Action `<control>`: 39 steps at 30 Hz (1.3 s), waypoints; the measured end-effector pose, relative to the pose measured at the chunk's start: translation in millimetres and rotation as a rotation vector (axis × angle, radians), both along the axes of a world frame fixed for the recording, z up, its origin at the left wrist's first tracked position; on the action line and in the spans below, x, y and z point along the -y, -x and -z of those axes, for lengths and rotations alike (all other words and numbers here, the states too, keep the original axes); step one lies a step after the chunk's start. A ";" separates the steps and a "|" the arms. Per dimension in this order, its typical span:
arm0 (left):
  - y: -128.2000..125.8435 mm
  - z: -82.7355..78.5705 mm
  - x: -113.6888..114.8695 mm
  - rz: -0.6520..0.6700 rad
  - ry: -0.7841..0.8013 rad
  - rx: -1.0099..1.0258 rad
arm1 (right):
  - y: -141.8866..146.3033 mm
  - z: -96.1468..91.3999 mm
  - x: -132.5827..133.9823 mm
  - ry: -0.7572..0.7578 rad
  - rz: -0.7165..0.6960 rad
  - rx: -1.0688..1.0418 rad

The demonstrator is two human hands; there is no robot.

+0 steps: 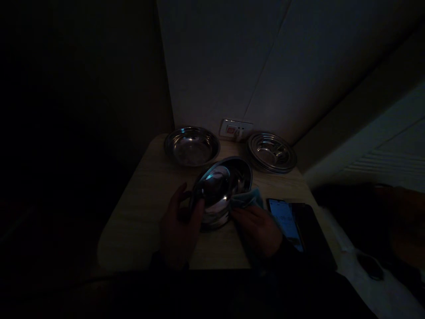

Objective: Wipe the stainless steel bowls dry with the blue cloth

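A shiny, silver-coloured, rounded metal dish [214, 188] tilts between both hands over the pale wooden tabletop [133, 208], its apparent long axis running near-left to far-right. The left hand [179, 228] grips its left rim, thumb inside; the right hand [259, 228] bunches a blue-green fabric cloth [248, 197] against its right side. Shadow obscures the right fingertips and whether the dish touches the tabletop.
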State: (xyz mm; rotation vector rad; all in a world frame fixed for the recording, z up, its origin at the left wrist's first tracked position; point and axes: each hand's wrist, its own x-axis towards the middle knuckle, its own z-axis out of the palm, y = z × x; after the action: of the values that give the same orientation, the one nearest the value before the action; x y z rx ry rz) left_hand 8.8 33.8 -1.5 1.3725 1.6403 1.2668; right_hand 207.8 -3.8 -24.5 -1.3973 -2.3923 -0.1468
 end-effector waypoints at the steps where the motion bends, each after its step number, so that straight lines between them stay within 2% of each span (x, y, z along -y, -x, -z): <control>1: -0.7 1.7 1.9 0.013 -0.004 0.011 | 1.9 1.5 0.2 0.013 0.005 -0.004; 8: -11.5 23.4 11.9 0.084 -0.018 -0.034 | 12.1 4.7 0.1 0.042 0.013 -0.025; 14: -11.8 26.7 7.1 0.082 0.013 -0.136 | 9.5 -4.6 1.6 0.046 0.000 0.025; 18: -11.1 28.3 2.5 0.133 -0.034 -0.152 | 36.0 -4.5 -10.9 0.096 -0.057 -0.063; 22: -7.6 29.2 0.6 0.077 -0.043 -0.178 | 60.9 -4.7 -29.6 0.179 -0.141 -0.188; 25: -6.0 28.9 1.1 0.014 -0.018 -0.199 | 48.5 -9.9 -33.1 0.200 -0.137 -0.060; 29: -8.7 28.1 1.7 0.010 -0.023 -0.190 | 28.0 -15.1 -29.5 0.211 -0.103 0.123; 35: -7.9 28.4 1.5 -0.013 -0.032 -0.188 | 55.8 -5.9 -34.1 0.161 -0.129 -0.115; 39: -8.5 29.3 1.8 0.006 -0.018 -0.173 | 38.6 -6.0 -32.7 0.113 -0.146 -0.025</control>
State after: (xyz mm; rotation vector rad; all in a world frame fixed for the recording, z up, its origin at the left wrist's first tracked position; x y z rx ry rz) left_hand 17.3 32.0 -30.8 1.5333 1.7420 1.1905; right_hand 169.2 28.9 -18.5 -1.2581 -2.5054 0.0437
